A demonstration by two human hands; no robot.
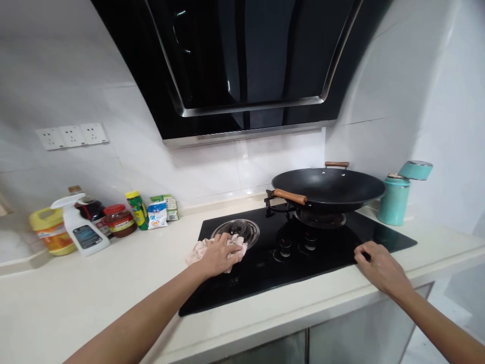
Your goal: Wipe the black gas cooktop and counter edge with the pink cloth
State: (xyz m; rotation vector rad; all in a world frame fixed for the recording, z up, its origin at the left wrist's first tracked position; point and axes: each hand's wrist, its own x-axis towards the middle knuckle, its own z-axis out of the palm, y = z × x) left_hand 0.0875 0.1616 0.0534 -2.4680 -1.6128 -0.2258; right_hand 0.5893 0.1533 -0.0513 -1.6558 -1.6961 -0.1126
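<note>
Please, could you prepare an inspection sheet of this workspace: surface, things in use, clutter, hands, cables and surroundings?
Surface: black cooktop set in a pale countertop.
Things in use: crumpled pale cloth at the cooktop's left edge, by the left burner.
Clutter: wok above the right burner; spray bottle, yellow jug, red-lidded jar and packets at left; teal container at right.
Hands: left hand holds the cloth; right hand, loosely curled, is at the cooktop's front right edge.
Cables: nothing seen.
Surroundings: range hood overhead; sockets on the wall.
</note>
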